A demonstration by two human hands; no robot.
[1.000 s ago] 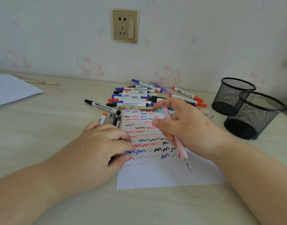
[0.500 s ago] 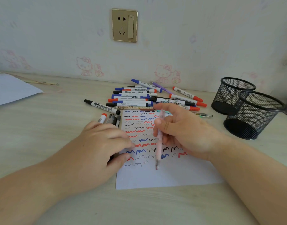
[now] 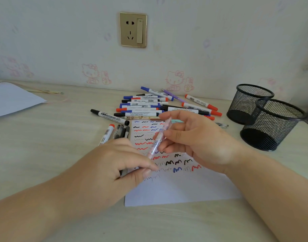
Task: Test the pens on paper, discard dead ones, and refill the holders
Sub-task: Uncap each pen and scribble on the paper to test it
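My right hand (image 3: 198,142) grips a pink pen (image 3: 159,135) over the white test paper (image 3: 175,189), which is covered in red, blue and black scribbles. The pen slants down and to the left, and its lower end slips between the thumb and forefinger of my left hand (image 3: 106,168), which pinch it. The pen's tip is hidden behind those fingers. My left hand lies on the paper's left edge. A pile of markers (image 3: 142,107) lies behind the paper. Two empty black mesh holders (image 3: 250,103) (image 3: 275,123) stand at the right.
A few pens and a red-capped marker (image 3: 118,131) lie left of the paper, partly under my left hand, with a black whiteboard marker (image 3: 109,117) beside them. Another white sheet (image 3: 10,98) lies at the far left. A wall socket (image 3: 133,29) sits above the desk.
My right hand swung the pink pen from pointing down to the right, across the paper, until its tip reached my left fingers. My left hand lifted its fingers slightly and closed on the tip.
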